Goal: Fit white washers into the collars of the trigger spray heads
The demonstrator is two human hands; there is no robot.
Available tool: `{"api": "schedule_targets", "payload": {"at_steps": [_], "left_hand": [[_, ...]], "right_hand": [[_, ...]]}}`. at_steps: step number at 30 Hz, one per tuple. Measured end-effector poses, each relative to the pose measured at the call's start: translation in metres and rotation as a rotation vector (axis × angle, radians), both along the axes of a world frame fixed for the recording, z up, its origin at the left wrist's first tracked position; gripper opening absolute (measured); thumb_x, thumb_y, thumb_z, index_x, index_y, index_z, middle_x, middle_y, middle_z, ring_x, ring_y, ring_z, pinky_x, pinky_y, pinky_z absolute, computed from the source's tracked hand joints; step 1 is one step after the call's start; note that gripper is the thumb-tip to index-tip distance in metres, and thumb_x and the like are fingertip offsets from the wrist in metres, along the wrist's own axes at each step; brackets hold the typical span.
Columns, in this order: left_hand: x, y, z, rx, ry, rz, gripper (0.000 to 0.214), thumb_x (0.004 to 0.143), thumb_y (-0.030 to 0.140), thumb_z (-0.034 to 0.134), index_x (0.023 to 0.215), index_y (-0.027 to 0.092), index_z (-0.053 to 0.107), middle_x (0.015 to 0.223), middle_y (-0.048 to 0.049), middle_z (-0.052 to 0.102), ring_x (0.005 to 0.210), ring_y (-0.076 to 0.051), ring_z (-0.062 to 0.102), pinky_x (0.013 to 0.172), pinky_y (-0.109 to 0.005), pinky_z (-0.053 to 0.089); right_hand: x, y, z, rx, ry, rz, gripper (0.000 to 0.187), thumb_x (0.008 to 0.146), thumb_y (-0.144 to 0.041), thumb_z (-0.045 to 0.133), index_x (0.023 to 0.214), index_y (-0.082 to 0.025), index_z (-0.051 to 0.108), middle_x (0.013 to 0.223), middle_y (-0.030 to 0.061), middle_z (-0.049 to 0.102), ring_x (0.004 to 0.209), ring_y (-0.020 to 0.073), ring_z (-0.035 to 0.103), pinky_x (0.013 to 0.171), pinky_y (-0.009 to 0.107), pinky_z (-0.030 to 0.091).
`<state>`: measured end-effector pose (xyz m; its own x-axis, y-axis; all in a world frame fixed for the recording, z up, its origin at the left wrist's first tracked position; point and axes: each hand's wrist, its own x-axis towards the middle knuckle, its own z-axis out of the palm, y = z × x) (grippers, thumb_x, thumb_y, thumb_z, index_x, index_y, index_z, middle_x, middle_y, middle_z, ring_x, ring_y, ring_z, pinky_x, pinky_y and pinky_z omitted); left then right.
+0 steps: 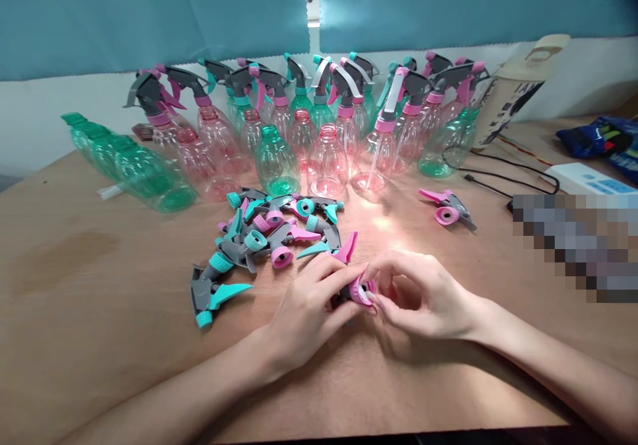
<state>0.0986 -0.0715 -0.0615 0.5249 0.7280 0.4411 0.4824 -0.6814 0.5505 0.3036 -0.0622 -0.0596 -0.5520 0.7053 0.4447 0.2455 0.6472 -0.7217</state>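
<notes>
My left hand (309, 305) grips a pink and grey spray trigger head (359, 290) low over the wooden table (100, 312), its pink trigger sticking up. My right hand (416, 292) is closed with its fingertips pinched at the head's pink screw collar. Just beyond my hands lies a pile of loose trigger heads (274, 232) in teal, pink and grey. Another pink trigger head (447, 209) lies alone to the right. Behind the pile stand several clear pink and green spray bottles (319, 146), most with trigger heads on, some open-necked.
Green bottles (129, 163) lie on their sides at the left. A tall cream carton (513, 93) stands at the back right, with black cables (503, 173), a white box (593, 179) and a blue packet (603, 136) near it. Blue curtains hang behind.
</notes>
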Motion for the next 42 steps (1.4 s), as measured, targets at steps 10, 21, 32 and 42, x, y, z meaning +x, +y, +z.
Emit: {"api": "schedule_targets", "payload": {"at_steps": [10,21,32,42], "left_hand": [[0.0028,0.0017,0.0000,0.042,0.006,-0.029,0.023,0.088,0.021,0.061,0.109,0.014,0.065,0.090,-0.0060,0.064,0.084,-0.018,0.059,0.079,-0.033,0.051],[-0.0008,0.0042,-0.0005,0.025,-0.023,-0.007,0.032,0.089,0.025,0.061,0.120,0.015,0.062,0.091,-0.0056,0.063,0.083,-0.017,0.059,0.076,-0.031,0.052],[-0.0008,0.0042,-0.0010,0.063,-0.042,0.011,0.030,0.086,0.021,0.064,0.116,0.016,0.063,0.091,-0.0045,0.066,0.081,-0.015,0.060,0.079,-0.032,0.053],[0.0007,0.0036,0.0003,0.090,-0.039,0.002,0.026,0.089,0.023,0.061,0.113,0.014,0.065,0.088,-0.0062,0.066,0.082,-0.017,0.062,0.084,-0.037,0.052]], "right_hand": [[-0.0001,0.0007,-0.0002,0.087,-0.057,-0.005,0.015,0.078,-0.010,0.060,0.090,-0.018,0.061,0.064,-0.0014,0.063,0.060,0.0120,0.059,0.063,0.026,0.050],[0.0060,0.0074,0.0046,0.222,-0.103,-0.053,0.015,0.081,-0.015,0.063,0.095,-0.019,0.063,0.056,-0.0049,0.058,0.052,0.0103,0.052,0.057,0.025,0.043],[0.0062,0.0077,0.0049,0.143,-0.107,-0.036,0.019,0.079,-0.012,0.063,0.096,-0.019,0.065,0.056,-0.0053,0.060,0.049,0.0093,0.052,0.054,0.022,0.043],[0.0014,0.0035,0.0009,0.193,-0.084,-0.052,0.013,0.083,-0.016,0.064,0.096,-0.018,0.065,0.058,-0.0053,0.060,0.047,0.0072,0.050,0.051,0.021,0.041]]}}
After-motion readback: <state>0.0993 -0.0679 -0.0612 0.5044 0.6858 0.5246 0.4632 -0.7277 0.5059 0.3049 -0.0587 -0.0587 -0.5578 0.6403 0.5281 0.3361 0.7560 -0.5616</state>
